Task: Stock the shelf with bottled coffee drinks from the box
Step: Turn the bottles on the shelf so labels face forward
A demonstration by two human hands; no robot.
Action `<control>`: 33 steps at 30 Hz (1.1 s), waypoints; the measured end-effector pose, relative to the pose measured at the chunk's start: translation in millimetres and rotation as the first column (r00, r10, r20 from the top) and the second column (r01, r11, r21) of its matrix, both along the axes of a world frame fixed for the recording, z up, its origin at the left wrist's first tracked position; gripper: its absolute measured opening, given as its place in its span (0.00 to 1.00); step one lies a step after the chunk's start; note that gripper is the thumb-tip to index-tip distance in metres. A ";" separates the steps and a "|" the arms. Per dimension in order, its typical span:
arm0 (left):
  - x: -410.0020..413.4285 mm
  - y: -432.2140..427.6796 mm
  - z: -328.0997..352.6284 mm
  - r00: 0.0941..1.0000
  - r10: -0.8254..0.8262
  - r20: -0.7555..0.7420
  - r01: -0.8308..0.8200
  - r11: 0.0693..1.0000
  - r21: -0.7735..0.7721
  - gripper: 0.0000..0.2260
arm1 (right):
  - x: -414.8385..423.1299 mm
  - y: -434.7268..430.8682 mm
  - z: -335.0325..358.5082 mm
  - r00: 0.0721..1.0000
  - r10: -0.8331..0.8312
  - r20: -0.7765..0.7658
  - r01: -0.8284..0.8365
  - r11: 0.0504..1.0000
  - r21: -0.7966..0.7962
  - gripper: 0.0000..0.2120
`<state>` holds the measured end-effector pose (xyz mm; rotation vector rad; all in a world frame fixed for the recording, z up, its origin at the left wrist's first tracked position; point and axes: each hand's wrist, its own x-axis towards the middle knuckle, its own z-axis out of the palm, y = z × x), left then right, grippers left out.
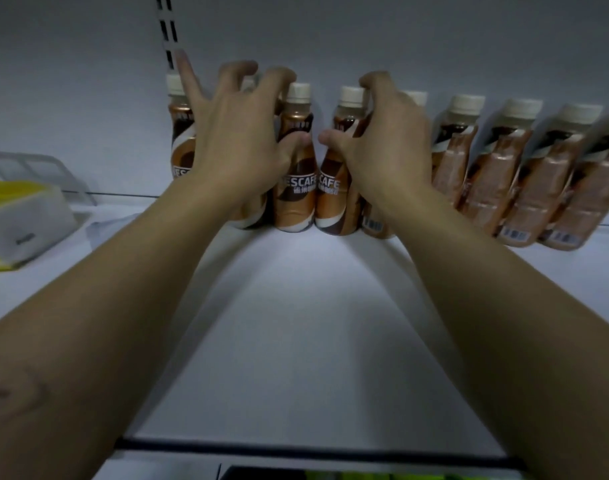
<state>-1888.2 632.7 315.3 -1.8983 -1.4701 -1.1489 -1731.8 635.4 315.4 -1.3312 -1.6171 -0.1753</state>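
White shelf (296,341), seen from above and in front: its near and middle surface is bare, and a single row of bottled coffee drinks (486,168) stands along the far wall, running from centre to the right edge. The box named in the task is not in view. At the left lies a yellow-and-white carton (22,223), well apart from the row, with a clear divider (36,171) behind it.

Both forearms reach to the far wall. The left hand (234,133) is spread wide, fingers arched over the caps at the left end of the row, its thumb touching the shoulder of the centre-left bottle (296,174); whether the hidden bottle under the palm is gripped cannot be told. The right hand (382,143) is half-curled around a bottle mostly concealed behind it, its thumb against the centre-right bottle (337,178); a firm hold cannot be confirmed.

Step in hand, as judged: setting or squaring bottles at the left end of the back row. The next move would call for releasing without tipping neighbours, then starting a second row nearer.
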 end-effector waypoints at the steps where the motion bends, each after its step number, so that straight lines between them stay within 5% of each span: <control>1: -0.1 -0.1 0.2 1.000 -0.001 0.003 0.001 1.000 0.001 0.26 | -0.8 0.2 0.6 1.000 0.007 -0.022 -0.007 1.000 -0.002 0.29; 19: -3.0 3.9 4.2 0.984 0.052 -0.173 -0.059 0.998 -0.037 0.28 | 7.3 -0.8 5.3 0.856 0.274 -0.437 -0.369 0.917 -0.148 0.27; 29: -2.3 8.9 -0.2 0.985 0.044 -0.169 -0.047 0.999 -0.013 0.30 | 11.9 5.1 1.6 0.864 0.316 -0.392 -0.394 0.910 -0.133 0.27; 33: -3.0 8.8 -0.8 0.984 0.026 -0.175 -0.030 0.999 -0.024 0.30 | 12.4 -7.5 1.1 0.962 0.207 -0.178 -0.222 0.973 -0.066 0.33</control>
